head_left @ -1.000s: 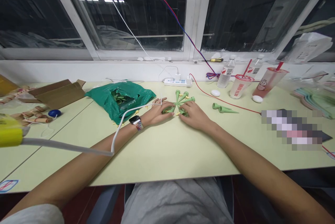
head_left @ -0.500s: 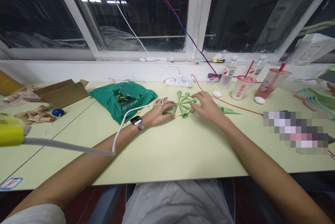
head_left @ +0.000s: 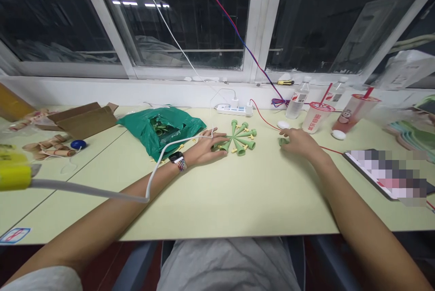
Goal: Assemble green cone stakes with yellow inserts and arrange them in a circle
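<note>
Green plastic cone spikes [head_left: 239,137] lie in a star on the pale green table [head_left: 238,200], points outward, with small yellow pieces among them. My left hand [head_left: 205,148] rests flat at the star's left side, fingers apart and touching the nearest spikes. A white cable [head_left: 176,139] crosses that hand. To the right of the star, my right hand [head_left: 297,142] has its fingertips closed on a green spike [head_left: 282,142], which is mostly hidden beneath them.
A green plastic bag [head_left: 159,130] holding green pieces lies left of the star. Further left are a cardboard box [head_left: 81,121], wooden rolls [head_left: 47,148] and a blue ball [head_left: 78,144]. A power strip [head_left: 234,109], plastic cups [head_left: 317,116] and a pixelated tablet [head_left: 384,173] stand beyond or right.
My right hand has moved rightward from the star to the loose green spikes and closed on one. My left hand stays in place.
</note>
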### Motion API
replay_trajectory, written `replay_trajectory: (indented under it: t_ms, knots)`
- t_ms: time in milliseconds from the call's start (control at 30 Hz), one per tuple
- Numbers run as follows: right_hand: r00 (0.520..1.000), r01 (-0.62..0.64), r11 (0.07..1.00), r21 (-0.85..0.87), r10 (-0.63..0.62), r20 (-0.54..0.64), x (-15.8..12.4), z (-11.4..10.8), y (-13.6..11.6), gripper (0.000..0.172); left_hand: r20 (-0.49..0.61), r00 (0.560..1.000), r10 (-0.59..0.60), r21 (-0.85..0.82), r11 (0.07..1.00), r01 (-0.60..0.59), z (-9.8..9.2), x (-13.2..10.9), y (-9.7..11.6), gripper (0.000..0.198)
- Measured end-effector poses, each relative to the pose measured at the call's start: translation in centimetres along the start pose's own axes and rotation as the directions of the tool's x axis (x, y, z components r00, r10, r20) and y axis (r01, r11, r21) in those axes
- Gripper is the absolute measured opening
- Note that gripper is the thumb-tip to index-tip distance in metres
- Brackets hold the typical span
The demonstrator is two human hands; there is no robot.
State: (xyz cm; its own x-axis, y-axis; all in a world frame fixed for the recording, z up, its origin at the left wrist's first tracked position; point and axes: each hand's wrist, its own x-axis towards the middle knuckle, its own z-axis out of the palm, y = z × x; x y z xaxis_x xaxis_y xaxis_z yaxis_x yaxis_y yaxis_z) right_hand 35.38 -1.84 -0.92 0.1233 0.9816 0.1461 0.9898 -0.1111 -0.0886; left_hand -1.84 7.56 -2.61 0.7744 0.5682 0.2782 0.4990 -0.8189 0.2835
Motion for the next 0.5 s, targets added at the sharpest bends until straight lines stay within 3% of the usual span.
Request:
replay_trajectory:
  t_ms: [500]
  knots:
    - [0.995,0.046,0.998,0.049,-0.041,-0.094,0.6,1.3,0.3,0.043,-0.019,1.000,0.021,-0.026,0.999,-0.021,-0.1,0.2,0.4,0.053]
